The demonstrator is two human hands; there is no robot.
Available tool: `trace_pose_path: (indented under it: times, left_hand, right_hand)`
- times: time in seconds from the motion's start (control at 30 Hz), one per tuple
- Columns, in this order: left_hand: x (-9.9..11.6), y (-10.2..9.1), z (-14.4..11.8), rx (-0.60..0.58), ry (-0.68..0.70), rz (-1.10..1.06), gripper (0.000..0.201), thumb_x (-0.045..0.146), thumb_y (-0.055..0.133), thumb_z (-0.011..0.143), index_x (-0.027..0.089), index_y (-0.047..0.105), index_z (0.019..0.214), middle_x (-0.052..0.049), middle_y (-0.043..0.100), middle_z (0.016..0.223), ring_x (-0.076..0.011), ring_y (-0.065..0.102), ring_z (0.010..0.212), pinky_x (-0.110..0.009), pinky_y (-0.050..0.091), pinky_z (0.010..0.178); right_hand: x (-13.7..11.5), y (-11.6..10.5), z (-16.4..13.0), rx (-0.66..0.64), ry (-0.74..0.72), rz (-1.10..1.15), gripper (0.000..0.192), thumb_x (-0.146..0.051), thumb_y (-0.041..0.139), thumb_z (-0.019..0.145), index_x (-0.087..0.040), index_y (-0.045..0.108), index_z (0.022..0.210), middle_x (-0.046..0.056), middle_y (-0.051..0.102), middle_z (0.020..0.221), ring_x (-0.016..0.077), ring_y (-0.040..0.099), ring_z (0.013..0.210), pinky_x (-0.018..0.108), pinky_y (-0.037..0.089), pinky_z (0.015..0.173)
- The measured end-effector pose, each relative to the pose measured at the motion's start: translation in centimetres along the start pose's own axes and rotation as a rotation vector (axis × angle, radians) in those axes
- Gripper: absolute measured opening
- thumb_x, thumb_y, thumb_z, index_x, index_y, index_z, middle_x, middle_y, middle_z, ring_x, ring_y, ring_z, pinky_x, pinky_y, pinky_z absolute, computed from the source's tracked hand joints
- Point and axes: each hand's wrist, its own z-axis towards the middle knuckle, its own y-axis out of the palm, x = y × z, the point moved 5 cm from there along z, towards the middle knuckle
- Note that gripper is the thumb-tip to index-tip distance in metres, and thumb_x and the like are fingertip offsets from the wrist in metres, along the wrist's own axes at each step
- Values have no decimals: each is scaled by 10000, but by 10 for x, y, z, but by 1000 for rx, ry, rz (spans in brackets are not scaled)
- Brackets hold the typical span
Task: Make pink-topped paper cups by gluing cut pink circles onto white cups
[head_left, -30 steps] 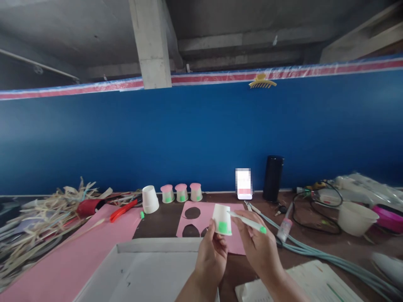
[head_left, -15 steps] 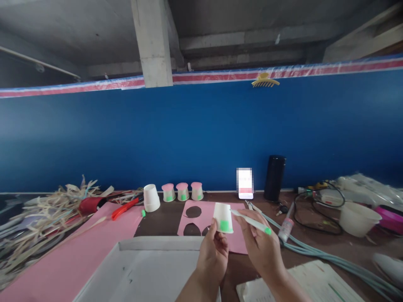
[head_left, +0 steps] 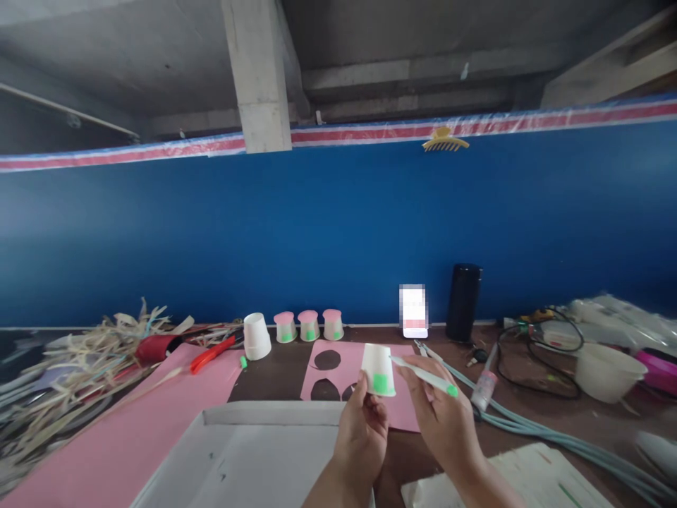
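My left hand (head_left: 364, 430) is closed around the lower edge of a white paper cup (head_left: 376, 358), which is upside down. A green patch and a green line along the rim mark its side. In my right hand (head_left: 447, 416) is a white marker (head_left: 431, 377) with a green end, its tip at or very near the cup's right side. Beneath both hands lies a pink paper sheet (head_left: 405, 409) with round holes cut out. Three inverted cups (head_left: 309, 327) with pink paper tops and green patches stand in a row behind, beside a white cup stack (head_left: 257, 339).
A white tray (head_left: 275, 411) lies in front on the left, over pink paper (head_left: 132, 416). Red-handled scissors (head_left: 211, 354), a small green cap (head_left: 243, 362) and shredded strips (head_left: 100, 360) are left. To the right stand a phone (head_left: 414, 310), a black bottle (head_left: 464, 303), cables (head_left: 550, 432) and a tub (head_left: 608, 374).
The whole view has shifted slightly. Both hands keep their hold on the cup and marker, with hardly any change between them.
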Motion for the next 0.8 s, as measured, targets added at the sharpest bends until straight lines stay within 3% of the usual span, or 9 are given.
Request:
trace_pose_path:
  times: [0.8]
  left_hand:
    - [-2,-2,0,8,-28,1,181,234,699,754,142,551,803,51,472,583,-23,472,440,-114,437,397]
  right_hand:
    - [-1,-1,1,3,-7,-29,225,-318,453,906,-202,620,1001,85,650,973,224,619,934,368,499,827]
